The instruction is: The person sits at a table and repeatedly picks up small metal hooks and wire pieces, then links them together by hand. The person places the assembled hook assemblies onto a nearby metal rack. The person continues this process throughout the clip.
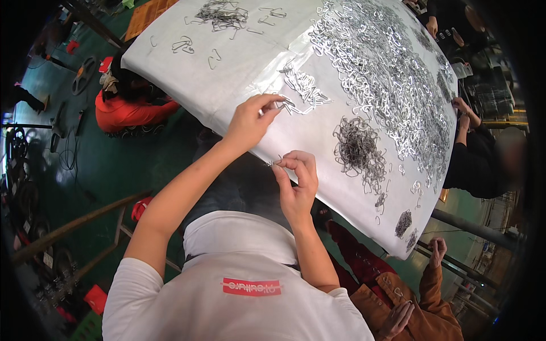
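Observation:
My left hand (250, 122) reaches over the near edge of the table, thumb and forefinger pinched on a shiny metal hook (281, 104). Just past its fingertips lies a small heap of shiny silver hooks (307, 86). Closer to my body, my right hand (300, 181) is closed in a pinch at the table's edge. Between its thumb and fingers is a small metal wire piece (273, 163), whose exact shape is too small to make out. To the right of the hands sits a tangled pile of dark wire clips (357, 145).
A white sheet covers the table (227, 74). A large spread of shiny hooks (375, 68) fills its right side; more wire clips (222, 14) lie at the far left. One person in orange-red (128, 111) is at the left, another in brown (421, 301) at the lower right.

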Demonstrator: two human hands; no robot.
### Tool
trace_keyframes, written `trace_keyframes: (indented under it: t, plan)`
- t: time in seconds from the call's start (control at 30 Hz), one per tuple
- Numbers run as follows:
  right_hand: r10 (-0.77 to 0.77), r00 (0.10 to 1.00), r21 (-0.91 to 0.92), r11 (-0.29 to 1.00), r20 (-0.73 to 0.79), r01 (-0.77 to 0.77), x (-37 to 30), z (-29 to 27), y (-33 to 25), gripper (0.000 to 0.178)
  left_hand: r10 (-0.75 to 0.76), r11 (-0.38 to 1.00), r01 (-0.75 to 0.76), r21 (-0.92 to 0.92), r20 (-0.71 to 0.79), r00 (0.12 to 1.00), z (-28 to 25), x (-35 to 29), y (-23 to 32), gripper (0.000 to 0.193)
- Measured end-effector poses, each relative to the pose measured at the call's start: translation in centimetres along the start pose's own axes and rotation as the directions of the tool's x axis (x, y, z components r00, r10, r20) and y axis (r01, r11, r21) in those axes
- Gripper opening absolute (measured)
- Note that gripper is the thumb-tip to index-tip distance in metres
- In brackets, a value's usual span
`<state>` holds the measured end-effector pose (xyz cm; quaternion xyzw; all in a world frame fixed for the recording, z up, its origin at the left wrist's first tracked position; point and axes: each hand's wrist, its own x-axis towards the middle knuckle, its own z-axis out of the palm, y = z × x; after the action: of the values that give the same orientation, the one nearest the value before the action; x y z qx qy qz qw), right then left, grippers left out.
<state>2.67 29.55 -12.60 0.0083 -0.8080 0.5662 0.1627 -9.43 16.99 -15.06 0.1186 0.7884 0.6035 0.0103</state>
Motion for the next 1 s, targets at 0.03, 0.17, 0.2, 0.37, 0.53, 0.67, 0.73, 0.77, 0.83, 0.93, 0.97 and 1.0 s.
trace_keyframes:
  t: [0.03, 0.17, 0.2, 0.37, 0.53, 0.67, 0.73, 0.77, 0.83, 0.93, 0.97, 1.0]
  plan:
    - [-0.013, 1.000, -0.006, 1.000, -0.003, 0.013, 0.0, 0.2, 0.0, 0.008, -0.158, 0.976, 0.159, -0.152, 0.022, 0.987, -0.6, -1.1, 0.7, 0.014]
    - [-0.065, 0.998, -0.045, 0.997, 0.017, 0.066, 0.5, 0.9, 0.1, 0.010, -0.277, 0.874, 0.303, -0.379, 0.123, 0.953, -2.5, -4.6, 3.2, 0.017]
    - [-0.080, 0.997, -0.059, 0.995, 0.024, 0.081, 0.6, 1.1, 0.1, 0.011, -0.270, 0.879, 0.293, -0.376, 0.113, 0.956, -2.8, -5.3, 3.8, 0.017]
    - [-0.122, 0.992, -0.088, 0.988, 0.028, 0.124, 0.8, 1.8, -0.1, 0.012, -0.245, 0.907, 0.238, -0.348, 0.025, 0.969, -3.6, -7.1, 5.6, 0.012]
    - [-0.157, 0.983, -0.133, 0.977, 0.093, 0.169, 1.3, 2.4, -0.4, 0.013, -0.064, 0.984, 0.043, -0.173, -0.116, 0.991, -4.1, -7.6, 5.4, 0.011]
    - [0.108, 0.955, -0.032, 0.994, 0.277, -0.103, 3.4, 0.6, -0.2, 0.011, -0.014, 0.999, 0.006, -0.051, -0.151, 0.988, -4.8, -8.3, 4.7, 0.012]
    - [0.223, 0.945, -0.172, 0.968, 0.239, -0.184, 5.6, 0.6, 0.7, 0.012, 0.008, 1.000, -0.008, -0.003, -0.156, 0.988, -4.9, -8.6, 4.5, 0.012]
    - [0.210, 0.953, -0.290, 0.946, 0.219, -0.141, 7.0, 1.0, 1.4, 0.013, 0.014, 1.000, -0.013, 0.007, -0.158, 0.987, -5.0, -8.8, 4.4, 0.012]
    - [0.204, 0.964, -0.525, 0.847, 0.171, -0.086, 10.2, 2.5, 3.0, 0.015, 0.029, 1.000, -0.028, 0.012, -0.171, 0.985, -5.0, -9.0, 4.3, 0.012]
    - [0.264, 0.950, -0.754, 0.655, 0.165, -0.050, 13.1, 5.2, 4.7, 0.018, 0.035, 0.999, -0.036, 0.000, -0.201, 0.979, -4.8, -9.3, 4.4, 0.011]
    - [0.261, 0.946, -0.776, 0.631, 0.193, -0.016, 13.5, 5.6, 5.1, 0.018, 0.030, 1.000, -0.031, -0.003, -0.204, 0.979, -4.8, -9.5, 4.4, 0.011]
    - [0.260, 0.941, -0.796, 0.605, 0.218, 0.018, 13.8, 5.8, 5.4, 0.019, 0.021, 1.000, -0.024, -0.008, -0.204, 0.979, -4.7, -9.6, 4.5, 0.011]
